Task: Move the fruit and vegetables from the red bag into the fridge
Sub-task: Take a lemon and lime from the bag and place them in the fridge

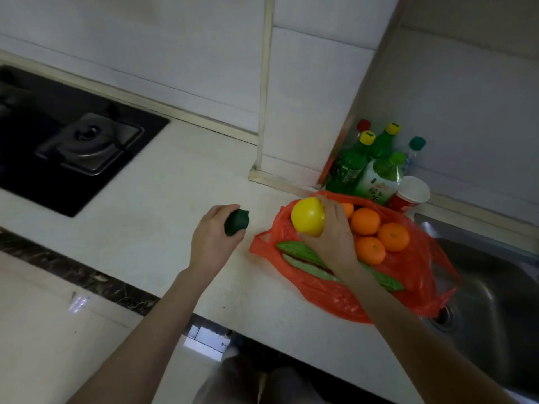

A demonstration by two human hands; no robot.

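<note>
A red plastic bag (414, 287) lies open on the white counter (151, 223), next to the sink. My right hand (335, 237) grips a yellow fruit (307, 216) over the bag's left side. My left hand (213, 237) holds a small dark green fruit (236, 222) above the counter, left of the bag. Inside the bag lie several oranges (379, 234) and long green vegetables (303, 253), partly hidden under my right wrist. No fridge is in view.
A black gas hob (73, 141) is set into the counter at the left. Several green bottles (367, 167) and a white paper cup (412, 192) stand in the back corner behind the bag. A steel sink (495, 281) lies at the right. The counter's front edge runs below my arms.
</note>
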